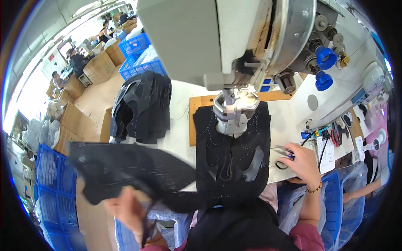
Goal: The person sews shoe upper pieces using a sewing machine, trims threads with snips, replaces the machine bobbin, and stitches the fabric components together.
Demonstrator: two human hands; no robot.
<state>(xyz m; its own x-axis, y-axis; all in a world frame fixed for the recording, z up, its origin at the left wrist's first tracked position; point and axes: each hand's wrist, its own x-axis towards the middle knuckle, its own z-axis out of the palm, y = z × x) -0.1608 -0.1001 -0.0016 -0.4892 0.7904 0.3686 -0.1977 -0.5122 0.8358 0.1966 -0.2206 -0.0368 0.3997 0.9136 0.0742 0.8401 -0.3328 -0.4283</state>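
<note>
While my left hand (127, 210) blurs at the lower left of the frame, its fingers grip dark fabric (130, 165); I cannot tell how many layers. My right hand (305, 164), right of centre, has its fingers bent narrow around 1 pair of snips (289, 154). At the centre, 1 black panel (211, 154) with dashed pale lines lies under 1 presser foot (232, 126). At the upper left I count 1 pile of dark pieces (150, 106); at the upper right, 2 blue knobs (325, 57).
</note>
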